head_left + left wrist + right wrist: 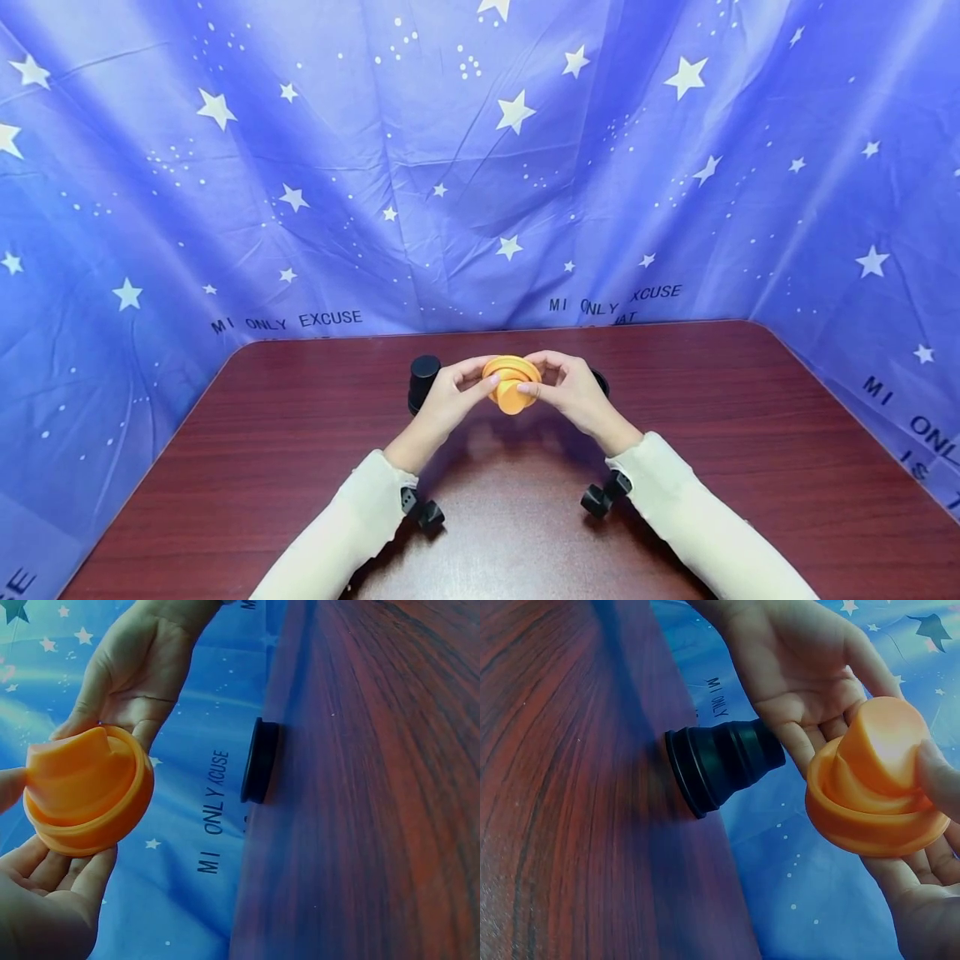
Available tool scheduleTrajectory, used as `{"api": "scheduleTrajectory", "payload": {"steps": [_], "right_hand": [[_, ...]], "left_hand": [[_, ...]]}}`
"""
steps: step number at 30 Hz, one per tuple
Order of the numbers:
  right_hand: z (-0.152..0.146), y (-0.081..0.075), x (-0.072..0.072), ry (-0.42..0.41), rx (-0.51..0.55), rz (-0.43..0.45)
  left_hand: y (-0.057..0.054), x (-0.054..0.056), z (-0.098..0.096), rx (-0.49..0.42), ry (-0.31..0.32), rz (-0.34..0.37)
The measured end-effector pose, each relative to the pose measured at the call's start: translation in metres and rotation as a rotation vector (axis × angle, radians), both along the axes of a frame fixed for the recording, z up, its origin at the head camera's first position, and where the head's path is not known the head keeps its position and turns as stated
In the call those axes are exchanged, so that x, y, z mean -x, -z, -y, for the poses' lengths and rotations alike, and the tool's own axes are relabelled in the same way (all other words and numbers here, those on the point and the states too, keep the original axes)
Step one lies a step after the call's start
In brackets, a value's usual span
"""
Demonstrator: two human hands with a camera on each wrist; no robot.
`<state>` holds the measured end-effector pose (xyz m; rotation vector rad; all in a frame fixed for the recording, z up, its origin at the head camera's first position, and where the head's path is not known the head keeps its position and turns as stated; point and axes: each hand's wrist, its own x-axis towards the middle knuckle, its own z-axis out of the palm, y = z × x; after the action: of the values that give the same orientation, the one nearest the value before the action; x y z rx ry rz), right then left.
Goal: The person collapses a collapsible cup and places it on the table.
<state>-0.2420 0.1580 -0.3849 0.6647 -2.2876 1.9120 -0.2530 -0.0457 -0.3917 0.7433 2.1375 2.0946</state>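
An orange collapsible cup [513, 399], apparently soft silicone, is held up above the table between both hands. Its broad rim surrounds partly folded walls, and the narrow round end sticks out at a tilt toward the head camera. My left hand [448, 398] grips the cup's left side, thumb on the narrow part and fingers round the rim. From the other side my right hand [576, 393] grips it likewise, its thumb pressing the narrow end. Both wrist views show the fingers [56, 870] beneath the rim.
A black stepped, tapering cup [724, 761] stands wide end down on the table [480, 517], behind my left hand. Beyond my right hand lies a low black round piece [261, 761], mostly hidden in the head view. A blue star-print curtain [450, 167] hangs round the table.
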Motion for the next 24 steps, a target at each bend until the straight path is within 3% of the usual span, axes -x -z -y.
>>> {"api": "scheduleTrajectory", "payload": {"steps": [7, 15, 22, 24], "right_hand": [[0.000, 0.000, 0.001, 0.017, -0.047, 0.002], [0.000, 0.002, 0.000, 0.012, -0.057, -0.013], [0.000, 0.002, 0.001, -0.009, -0.099, 0.009], [0.000, 0.003, 0.001, -0.015, -0.103, 0.008]], "left_hand": [[0.003, 0.003, 0.000, 0.024, -0.040, -0.083], [0.004, 0.003, 0.000, 0.017, -0.024, -0.072], [-0.018, -0.013, 0.002, 0.093, -0.034, -0.088], [-0.019, -0.014, 0.002, 0.108, -0.024, -0.095]]}}
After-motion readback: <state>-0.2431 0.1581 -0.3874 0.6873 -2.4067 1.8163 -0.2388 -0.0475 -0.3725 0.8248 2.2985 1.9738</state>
